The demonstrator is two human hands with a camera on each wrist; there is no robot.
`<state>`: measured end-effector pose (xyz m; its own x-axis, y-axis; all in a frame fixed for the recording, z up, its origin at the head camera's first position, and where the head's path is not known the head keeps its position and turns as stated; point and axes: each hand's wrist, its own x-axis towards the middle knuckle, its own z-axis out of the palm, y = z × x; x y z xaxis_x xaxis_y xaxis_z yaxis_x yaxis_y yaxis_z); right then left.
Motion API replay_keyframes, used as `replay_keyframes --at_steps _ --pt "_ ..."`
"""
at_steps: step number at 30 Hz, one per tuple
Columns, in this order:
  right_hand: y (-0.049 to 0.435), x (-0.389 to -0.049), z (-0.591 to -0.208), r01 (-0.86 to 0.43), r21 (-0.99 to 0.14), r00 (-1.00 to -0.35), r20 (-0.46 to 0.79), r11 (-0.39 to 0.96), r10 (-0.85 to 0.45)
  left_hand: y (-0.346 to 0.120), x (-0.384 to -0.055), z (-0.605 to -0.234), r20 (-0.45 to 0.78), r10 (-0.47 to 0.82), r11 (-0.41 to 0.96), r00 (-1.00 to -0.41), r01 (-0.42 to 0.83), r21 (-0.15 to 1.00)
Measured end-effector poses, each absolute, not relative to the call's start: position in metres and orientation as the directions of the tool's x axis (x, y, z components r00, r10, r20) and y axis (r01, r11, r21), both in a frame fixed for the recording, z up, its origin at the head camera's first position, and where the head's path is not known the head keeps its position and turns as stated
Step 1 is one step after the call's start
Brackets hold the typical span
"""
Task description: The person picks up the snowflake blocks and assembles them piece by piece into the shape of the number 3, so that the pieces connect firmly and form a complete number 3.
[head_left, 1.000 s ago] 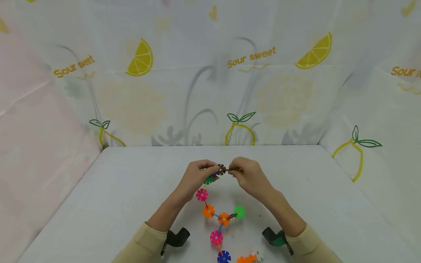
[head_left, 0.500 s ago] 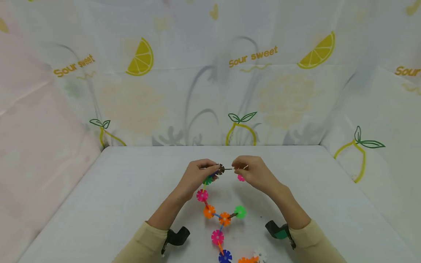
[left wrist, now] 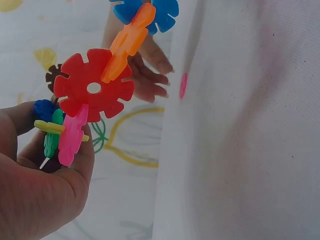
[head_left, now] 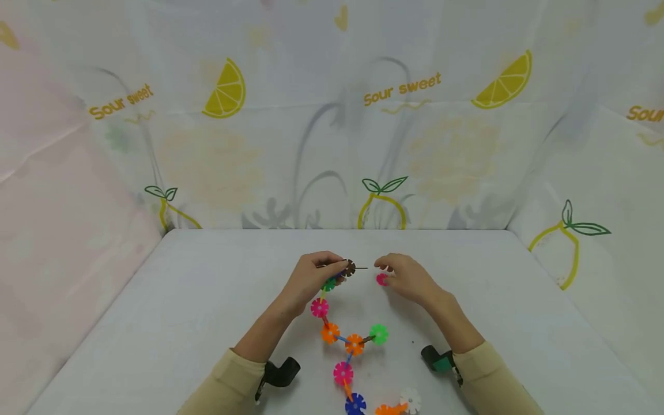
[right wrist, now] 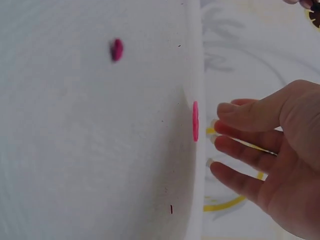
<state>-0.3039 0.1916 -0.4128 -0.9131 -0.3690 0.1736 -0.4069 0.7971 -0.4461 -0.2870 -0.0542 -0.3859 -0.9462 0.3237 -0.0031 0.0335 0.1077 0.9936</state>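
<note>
A chain of slotted plastic snowflake discs [head_left: 319,307] hangs from my left hand [head_left: 313,276]. The left thumb and fingers pinch it near a brown disc [head_left: 350,267] at its upper end, around the blue disc [left wrist: 45,109] and green disc [left wrist: 54,135]. A thin brown disc seen edge-on [head_left: 361,268] sticks out to the right of the brown one. My right hand [head_left: 410,278] holds nothing, its fingers loosely bent and spread. Just below its fingertips a loose pink disc [right wrist: 195,121] lies flat on the table, apart from the hand.
The chain runs down the white table [head_left: 233,323], through an orange disc [head_left: 354,344] with a light green side disc [head_left: 379,334], to a blue disc [head_left: 355,404]. An orange cluster [head_left: 390,410] and a white disc [head_left: 411,401] sit at the front edge of view.
My right hand has let go of the brown disc, drawn back to the right and spread its fingers near the pink disc. The left hand stays almost still, holding the chain.
</note>
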Motion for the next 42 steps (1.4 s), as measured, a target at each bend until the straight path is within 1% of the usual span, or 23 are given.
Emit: replay_keyframes --at_steps 2,5,9,13,20,27,33,37,42 --pt "0.192 -0.304 -0.414 -0.384 -0.421 -0.922 0.132 0.822 -0.363 -0.054 -0.287 -0.386 -0.002 0.326 0.111 -0.945 0.036 0.993" --pt "0.193 -0.305 -0.416 -0.393 -0.386 -0.918 0.104 0.835 -0.383 -0.054 -0.286 -0.386 -0.006 0.329 0.118 -0.944 0.035 0.992" --pt "0.193 -0.305 -0.419 -0.438 -0.369 -0.897 0.116 0.820 -0.426 -0.054 -0.285 -0.386 -0.007 0.326 0.121 -0.945 0.035 0.992" --pt "0.192 -0.306 -0.421 -0.455 -0.362 -0.888 0.122 0.813 -0.443 -0.055 -0.284 -0.386 0.000 0.320 0.117 -0.948 0.039 0.992" --pt "0.192 -0.304 -0.420 -0.441 -0.363 -0.894 0.105 0.821 -0.435 -0.055 -0.285 -0.387 -0.004 0.327 0.121 -0.945 0.038 0.992" --pt "0.193 -0.302 -0.416 -0.435 -0.416 -0.896 0.111 0.799 -0.430 -0.055 -0.285 -0.388 -0.002 0.325 0.120 -0.946 0.039 0.992" --pt "0.194 -0.302 -0.416 -0.498 -0.466 -0.861 0.161 0.732 -0.483 -0.057 -0.286 -0.389 -0.002 0.315 0.127 -0.949 0.040 0.991" --pt "0.192 -0.299 -0.408 -0.499 -0.534 -0.852 0.157 0.682 -0.500 -0.059 -0.286 -0.388 0.001 0.307 0.131 -0.952 0.044 0.990" --pt "0.190 -0.294 -0.398 -0.421 -0.666 -0.878 0.127 0.616 -0.462 -0.060 -0.287 -0.388 0.012 0.308 0.122 -0.951 0.052 0.991"
